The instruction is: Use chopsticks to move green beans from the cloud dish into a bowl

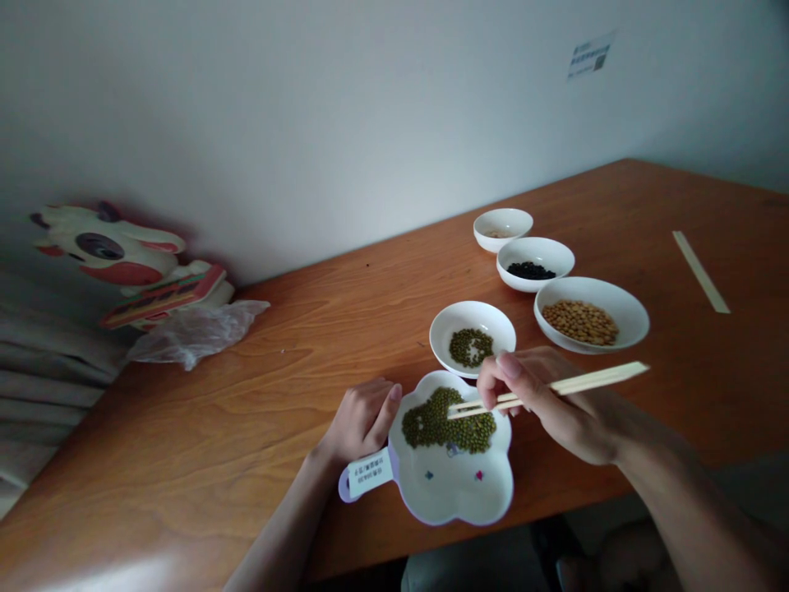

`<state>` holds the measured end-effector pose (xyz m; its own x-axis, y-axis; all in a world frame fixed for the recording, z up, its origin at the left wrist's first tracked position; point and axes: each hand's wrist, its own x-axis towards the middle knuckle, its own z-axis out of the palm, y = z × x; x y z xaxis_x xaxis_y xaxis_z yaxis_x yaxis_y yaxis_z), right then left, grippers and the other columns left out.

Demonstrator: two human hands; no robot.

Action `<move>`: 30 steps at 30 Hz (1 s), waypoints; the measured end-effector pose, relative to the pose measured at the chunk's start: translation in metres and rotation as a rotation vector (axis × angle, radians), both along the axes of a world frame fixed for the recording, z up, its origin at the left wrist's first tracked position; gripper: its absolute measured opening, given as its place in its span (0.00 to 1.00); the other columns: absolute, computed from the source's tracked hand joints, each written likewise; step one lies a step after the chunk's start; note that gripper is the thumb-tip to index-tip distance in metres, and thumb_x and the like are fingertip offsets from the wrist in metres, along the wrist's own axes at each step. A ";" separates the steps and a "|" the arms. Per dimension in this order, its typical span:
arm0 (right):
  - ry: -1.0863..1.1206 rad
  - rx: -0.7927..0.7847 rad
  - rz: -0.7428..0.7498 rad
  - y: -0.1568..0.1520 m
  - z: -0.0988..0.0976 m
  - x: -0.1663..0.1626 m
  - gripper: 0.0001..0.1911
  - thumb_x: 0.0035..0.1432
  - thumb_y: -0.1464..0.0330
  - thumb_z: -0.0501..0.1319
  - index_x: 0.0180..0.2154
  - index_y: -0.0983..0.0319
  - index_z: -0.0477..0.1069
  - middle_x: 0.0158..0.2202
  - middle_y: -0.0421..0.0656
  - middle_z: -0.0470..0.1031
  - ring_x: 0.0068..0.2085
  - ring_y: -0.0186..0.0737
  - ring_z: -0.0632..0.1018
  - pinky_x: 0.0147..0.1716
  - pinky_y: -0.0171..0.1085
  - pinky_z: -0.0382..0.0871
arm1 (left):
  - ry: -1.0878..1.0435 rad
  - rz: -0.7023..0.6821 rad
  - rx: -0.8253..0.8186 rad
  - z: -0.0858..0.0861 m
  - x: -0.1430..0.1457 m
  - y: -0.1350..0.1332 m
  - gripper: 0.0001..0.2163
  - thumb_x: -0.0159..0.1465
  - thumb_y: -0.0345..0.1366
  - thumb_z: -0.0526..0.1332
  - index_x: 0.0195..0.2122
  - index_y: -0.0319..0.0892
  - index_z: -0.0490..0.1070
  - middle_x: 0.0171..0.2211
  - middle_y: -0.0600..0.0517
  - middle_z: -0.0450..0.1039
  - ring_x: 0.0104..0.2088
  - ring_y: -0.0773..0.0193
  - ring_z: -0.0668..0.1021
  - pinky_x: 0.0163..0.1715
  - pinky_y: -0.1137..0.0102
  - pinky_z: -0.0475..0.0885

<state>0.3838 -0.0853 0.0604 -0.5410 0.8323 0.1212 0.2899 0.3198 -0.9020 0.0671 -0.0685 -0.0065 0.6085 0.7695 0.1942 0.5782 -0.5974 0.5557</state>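
My right hand [548, 403] grips a pair of wooden chopsticks [592, 380], their tips over the pile of green mung beans [447, 423] in a flower-shaped white dish [456, 493] with a labelled handle. My left hand [363, 419] rests on the table against the dish's left rim, fingers curled, steadying it. Just behind the dish stands a small white bowl [472, 319] holding a few green beans.
Further right and back stand a bowl of yellow soybeans [592, 321], a bowl of black beans [535, 263] and a small white bowl [502, 226]. A paper chopstick sleeve [700, 270] lies at far right. A plastic bag [191, 333] and toy box sit at the wall.
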 end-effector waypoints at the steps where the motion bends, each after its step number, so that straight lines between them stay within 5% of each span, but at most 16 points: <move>1: 0.003 0.008 0.004 0.000 0.000 -0.002 0.32 0.79 0.50 0.40 0.31 0.59 0.70 0.27 0.38 0.72 0.30 0.35 0.73 0.32 0.38 0.63 | -0.002 -0.001 0.000 -0.001 0.000 0.000 0.21 0.80 0.40 0.43 0.28 0.44 0.59 0.26 0.53 0.64 0.27 0.64 0.67 0.32 0.66 0.63; 30: -0.067 0.053 0.034 -0.001 0.012 -0.007 0.36 0.77 0.46 0.38 0.30 0.60 0.70 0.27 0.40 0.72 0.30 0.38 0.73 0.33 0.40 0.64 | -0.009 -0.007 -0.015 -0.003 -0.002 0.000 0.19 0.80 0.38 0.44 0.29 0.44 0.57 0.27 0.54 0.63 0.28 0.64 0.67 0.33 0.66 0.61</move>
<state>0.3767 -0.0866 0.0721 -0.5770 0.8067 0.1278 0.3368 0.3776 -0.8626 0.0650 -0.0683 -0.0098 0.6118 0.7682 0.1885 0.5689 -0.5929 0.5700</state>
